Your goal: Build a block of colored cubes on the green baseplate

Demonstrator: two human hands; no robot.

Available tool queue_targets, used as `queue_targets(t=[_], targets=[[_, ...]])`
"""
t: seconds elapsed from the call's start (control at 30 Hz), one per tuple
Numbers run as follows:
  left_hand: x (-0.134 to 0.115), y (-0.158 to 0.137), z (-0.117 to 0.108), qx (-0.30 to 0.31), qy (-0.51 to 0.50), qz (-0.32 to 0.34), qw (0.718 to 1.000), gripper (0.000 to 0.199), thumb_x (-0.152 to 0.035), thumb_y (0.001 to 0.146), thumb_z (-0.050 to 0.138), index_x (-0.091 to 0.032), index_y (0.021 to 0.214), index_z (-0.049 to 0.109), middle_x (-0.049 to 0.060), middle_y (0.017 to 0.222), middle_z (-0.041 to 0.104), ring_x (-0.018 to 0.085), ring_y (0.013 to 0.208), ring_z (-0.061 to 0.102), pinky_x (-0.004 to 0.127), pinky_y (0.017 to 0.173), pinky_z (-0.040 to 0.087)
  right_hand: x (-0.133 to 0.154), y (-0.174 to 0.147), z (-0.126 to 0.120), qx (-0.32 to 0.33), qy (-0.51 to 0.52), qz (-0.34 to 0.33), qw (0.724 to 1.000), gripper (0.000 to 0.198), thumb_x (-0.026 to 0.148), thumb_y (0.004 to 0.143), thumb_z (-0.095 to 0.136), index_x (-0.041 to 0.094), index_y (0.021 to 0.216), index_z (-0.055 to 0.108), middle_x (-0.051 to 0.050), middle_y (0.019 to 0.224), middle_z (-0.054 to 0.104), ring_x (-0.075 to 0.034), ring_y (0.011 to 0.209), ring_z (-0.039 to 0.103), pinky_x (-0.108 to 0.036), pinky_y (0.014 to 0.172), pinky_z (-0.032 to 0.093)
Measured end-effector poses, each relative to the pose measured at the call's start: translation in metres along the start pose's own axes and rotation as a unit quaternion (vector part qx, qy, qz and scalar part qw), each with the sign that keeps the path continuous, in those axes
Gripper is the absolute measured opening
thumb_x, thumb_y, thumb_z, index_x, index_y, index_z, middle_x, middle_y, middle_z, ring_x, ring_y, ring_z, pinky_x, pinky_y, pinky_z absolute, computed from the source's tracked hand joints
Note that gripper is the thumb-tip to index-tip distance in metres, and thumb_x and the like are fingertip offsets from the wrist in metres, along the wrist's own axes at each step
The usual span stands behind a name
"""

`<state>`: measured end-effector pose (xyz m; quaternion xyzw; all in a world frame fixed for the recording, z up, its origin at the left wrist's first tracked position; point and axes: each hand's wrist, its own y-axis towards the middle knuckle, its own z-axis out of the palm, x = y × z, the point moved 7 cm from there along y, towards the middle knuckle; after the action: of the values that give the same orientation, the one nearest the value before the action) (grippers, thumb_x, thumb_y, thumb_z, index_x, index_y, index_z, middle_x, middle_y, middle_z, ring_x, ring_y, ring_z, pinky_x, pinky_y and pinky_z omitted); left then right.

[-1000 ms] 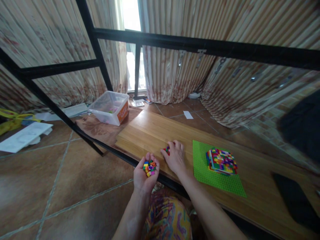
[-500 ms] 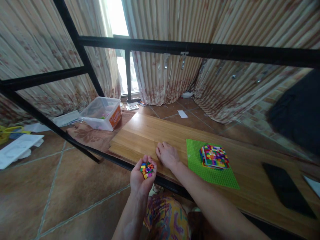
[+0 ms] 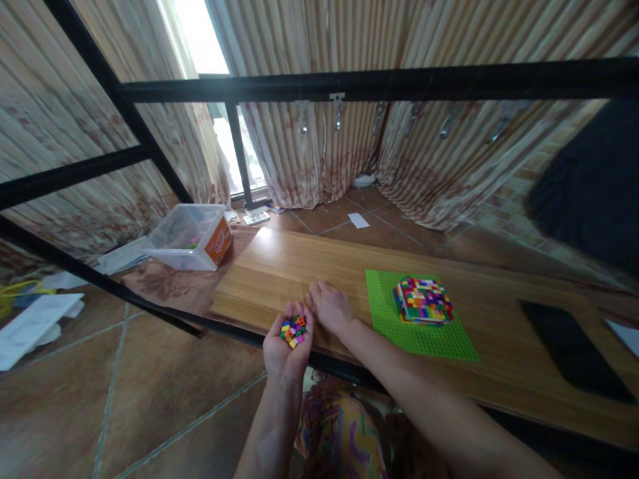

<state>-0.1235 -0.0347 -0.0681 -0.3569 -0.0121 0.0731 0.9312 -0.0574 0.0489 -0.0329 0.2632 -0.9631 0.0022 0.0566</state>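
Note:
My left hand (image 3: 286,354) is cupped palm up at the table's near edge, holding a small heap of loose toy building bricks (image 3: 293,332) in several colours. Close beside its fingertips, over the wooden tabletop, is my right hand (image 3: 330,309), back upward and fingers curled; anything between them is hidden. To the right lies a green studded baseplate (image 3: 382,309). A low, multicoloured block of bricks (image 3: 424,299) built from many small pieces stands on it.
A clear plastic box (image 3: 170,229) with an orange label and a few bright pieces inside stands left of the wooden table (image 3: 279,259). A flat black object (image 3: 574,349) lies at the right. Black metal bars (image 3: 279,88) cross in front of the curtains.
My right hand has shifted slightly left, closer to the fingertips of my left hand. The view has turned a little. The bricks remain in my left palm.

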Motion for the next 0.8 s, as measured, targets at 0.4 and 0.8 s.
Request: queue_targets(t=[0.4,0.8], targets=[[-0.002,0.002,0.001,0.025,-0.007,-0.018,1.0,0.026,-0.018,0.092,0.039,-0.012,0.092,0.064,0.007,0.081,0.062,0.012,0.073,0.064,0.025,0.062,0.056,0.003,0.004,0.0,0.023,-0.005,-0.026,0.999,0.027,0.029,0.098,0.032,0.017,0.104,0.055,-0.013,0.104,0.064,-0.024,0.094,0.063,-0.033,0.072,0.049],[0.0,0.011,0.013,0.035,0.006,-0.024,0.999,0.027,-0.018,0.091,0.04,-0.01,0.084,0.065,0.007,0.079,0.06,0.011,0.069,0.06,0.022,0.06,0.052,-0.011,0.011,0.005,0.032,0.013,-0.03,0.999,0.025,0.027,0.099,0.033,0.017,0.106,0.055,-0.013,0.106,0.063,-0.025,0.096,0.063,-0.033,0.075,0.049]])
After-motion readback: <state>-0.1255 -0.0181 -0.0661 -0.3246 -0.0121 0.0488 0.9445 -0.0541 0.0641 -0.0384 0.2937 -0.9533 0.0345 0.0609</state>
